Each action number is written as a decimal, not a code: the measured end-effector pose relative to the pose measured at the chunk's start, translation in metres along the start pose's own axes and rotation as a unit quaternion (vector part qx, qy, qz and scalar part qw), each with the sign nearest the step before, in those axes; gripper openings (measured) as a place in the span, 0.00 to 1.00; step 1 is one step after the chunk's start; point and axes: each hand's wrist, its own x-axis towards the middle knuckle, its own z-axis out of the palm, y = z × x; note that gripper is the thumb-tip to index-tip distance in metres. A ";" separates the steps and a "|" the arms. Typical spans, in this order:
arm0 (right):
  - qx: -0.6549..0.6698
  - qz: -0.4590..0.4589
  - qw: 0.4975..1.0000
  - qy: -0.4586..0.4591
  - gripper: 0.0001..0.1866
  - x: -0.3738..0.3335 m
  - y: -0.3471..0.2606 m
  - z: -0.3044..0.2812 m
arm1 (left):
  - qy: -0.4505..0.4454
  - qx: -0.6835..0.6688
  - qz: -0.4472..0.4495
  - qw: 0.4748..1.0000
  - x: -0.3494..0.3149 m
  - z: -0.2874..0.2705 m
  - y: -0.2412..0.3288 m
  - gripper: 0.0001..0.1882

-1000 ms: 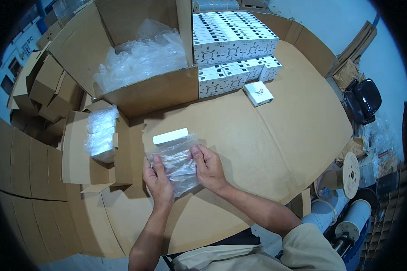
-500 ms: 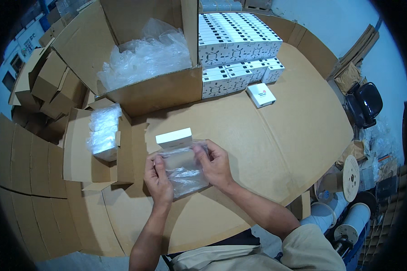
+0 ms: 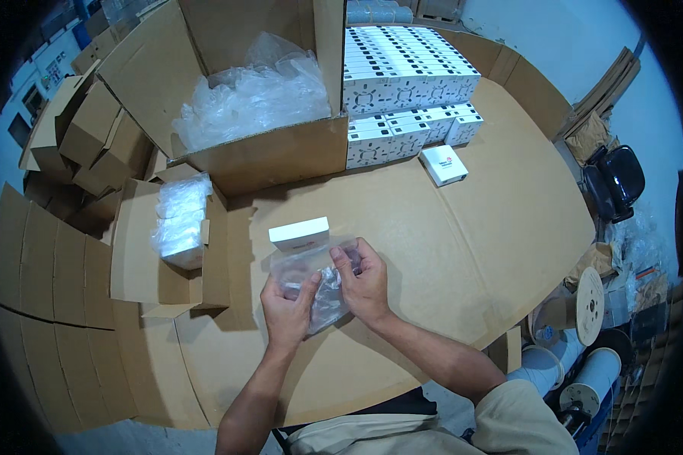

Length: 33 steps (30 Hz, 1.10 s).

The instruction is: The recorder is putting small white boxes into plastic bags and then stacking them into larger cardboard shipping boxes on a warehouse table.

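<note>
A clear plastic bag [image 3: 328, 301] is stretched between my two hands above the cardboard-covered table. My left hand [image 3: 287, 307] pinches its left side between thumb and fingers. On the other side my right hand [image 3: 366, 282] grips it near the upper right corner, thumb on top. Just beyond the bag stands a small white box [image 3: 300, 232] on the table, its lower part overlapped by the bag. I cannot see anything inside the bag but wrinkled film.
To the left, an open carton [image 3: 215, 258] holds several bagged boxes [image 3: 182, 216]. Behind it a large carton [image 3: 269, 155] is filled with clear bags [image 3: 262, 91]. Stacked white boxes [image 3: 410, 68] stand at the back, with a single white box [image 3: 443, 164] in front.
My hands have moved closer together, the left one shifting right. The bag, flat and spread before, is now gathered and crumpled between them. The whole view has shifted slightly.
</note>
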 end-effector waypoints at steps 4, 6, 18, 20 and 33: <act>-0.015 0.045 0.999 -0.006 0.12 0.008 0.003 -0.013 | 0.003 -0.003 -0.016 1.000 0.001 -0.002 -0.006 0.13; -0.003 0.020 0.999 0.026 0.11 0.016 0.001 -0.018 | -0.002 0.005 -0.016 1.000 0.002 -0.003 -0.005 0.13; -0.258 -0.390 0.879 -0.096 0.17 0.035 -0.028 -0.034 | -0.042 0.050 0.014 0.998 0.006 -0.008 0.001 0.16; -0.280 -0.387 0.872 -0.108 0.16 0.037 -0.018 -0.039 | -0.051 0.071 0.023 0.996 0.008 -0.007 0.002 0.16; -0.335 -0.383 0.829 -0.232 0.11 0.042 -0.052 -0.035 | -0.037 0.144 0.028 0.989 0.013 -0.013 0.000 0.18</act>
